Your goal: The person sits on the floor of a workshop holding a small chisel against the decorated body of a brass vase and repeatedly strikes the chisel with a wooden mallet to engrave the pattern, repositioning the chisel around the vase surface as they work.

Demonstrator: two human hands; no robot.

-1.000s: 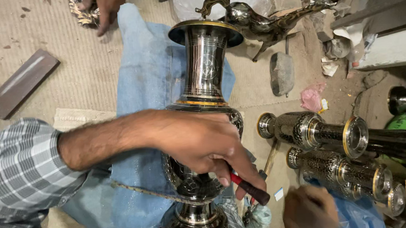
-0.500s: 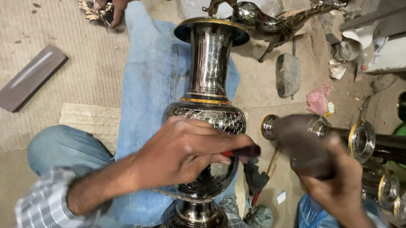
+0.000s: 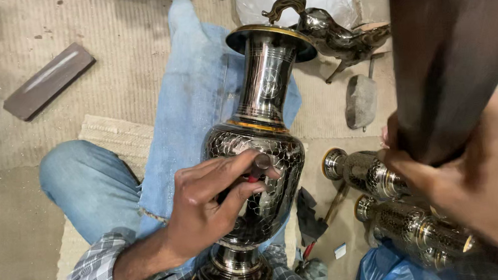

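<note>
A tall dark metal vase (image 3: 261, 156) with engraved patterns and gold bands lies across my lap on a blue cloth (image 3: 196, 103). My left hand (image 3: 207, 207) rests on the vase's belly and grips a small engraving tool (image 3: 258, 167) with a red handle, its tip against the metal. My right hand (image 3: 467, 179) is raised close to the camera at the right, shut on a dark wooden mallet (image 3: 443, 56) that looks blurred.
A brass bird figure (image 3: 334, 33) stands behind the vase. Two more engraved metal vases (image 3: 394, 206) lie at the right. A grey stone (image 3: 360, 101) and a dark flat block (image 3: 47, 81) lie on the woven mat. Dark cloth and tools sit near my knee.
My right hand has risen from beside the lying vases up toward the camera with the mallet. My left hand has kept the tool on the vase's belly and shifted slightly.
</note>
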